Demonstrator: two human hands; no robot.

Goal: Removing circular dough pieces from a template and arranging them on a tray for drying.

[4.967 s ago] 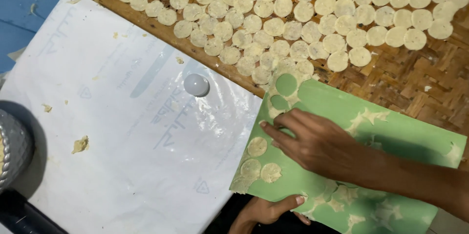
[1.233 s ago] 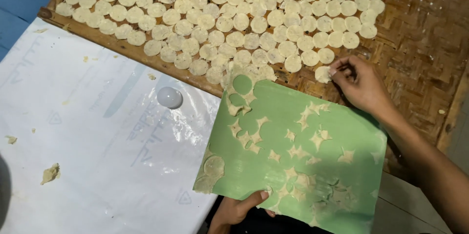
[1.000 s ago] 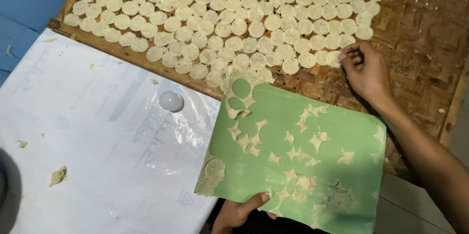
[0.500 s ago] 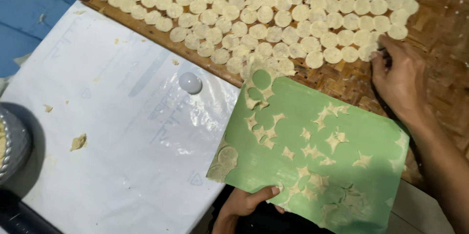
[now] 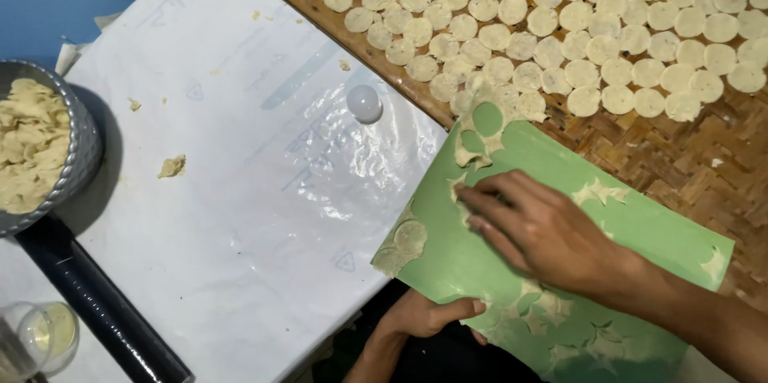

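Observation:
A green plastic sheet (image 5: 640, 223) carries thin dough scraps and two cut dough rounds (image 5: 404, 241) near its lower left corner. My left hand (image 5: 428, 317) grips the sheet's near edge from below. My right hand (image 5: 544, 231) lies flat on the sheet, fingertips spread on the dough scraps near its left part. Beyond the sheet, a woven bamboo tray (image 5: 680, 159) holds several rows of pale dough rounds (image 5: 560, 23).
White plastic sheeting (image 5: 240, 191) covers the table at left, with a small round white cap (image 5: 365, 103) and a dough crumb (image 5: 171, 165) on it. A grey bowl of dough scraps (image 5: 36, 143), a black rolling pin (image 5: 96, 303) and a glass (image 5: 36, 339) stand at far left.
My right hand has come back from the tray's dough rows onto the green sheet. The view has swung left, bringing the bowl and rolling pin into sight.

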